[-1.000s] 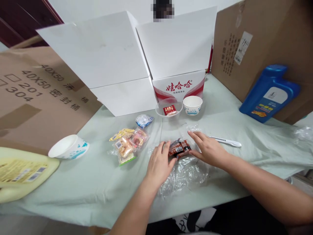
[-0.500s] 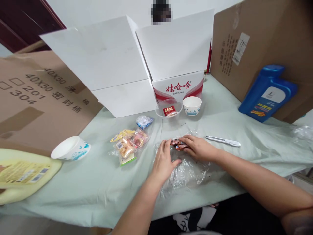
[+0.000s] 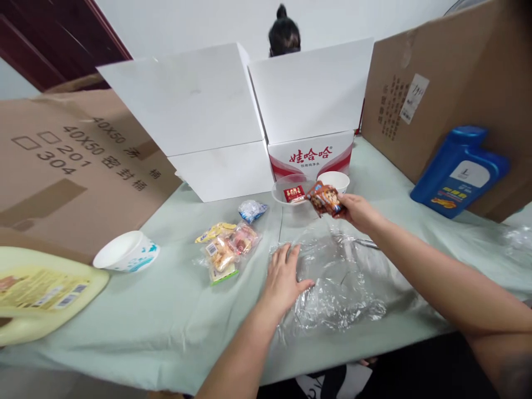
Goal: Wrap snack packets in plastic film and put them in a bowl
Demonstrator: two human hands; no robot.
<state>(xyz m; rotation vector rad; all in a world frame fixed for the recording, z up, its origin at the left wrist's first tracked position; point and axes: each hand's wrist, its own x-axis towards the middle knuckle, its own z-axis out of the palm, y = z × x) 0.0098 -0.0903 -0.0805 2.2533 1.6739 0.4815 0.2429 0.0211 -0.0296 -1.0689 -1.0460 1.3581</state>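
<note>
My right hand is closed on a brown snack packet, holding it up in front of a white paper bowl and beside a clear plastic bowl. A red packet lies inside the clear bowl. My left hand rests with its fingers apart at the left edge of a crumpled sheet of clear plastic. Left of that hand lies a group of wrapped snacks, with a blue-and-white packet just behind them.
White boxes stand at the back, and a person's head shows above them. Large cardboard boxes flank both sides. A blue bottle is at right; another paper bowl and a yellow jug are at left. A utility knife is partly hidden.
My right hand has lifted the brown packet off the plastic sheet and carried it forward to the bowls. My left hand has stayed near the sheet, no longer beside the packet.
</note>
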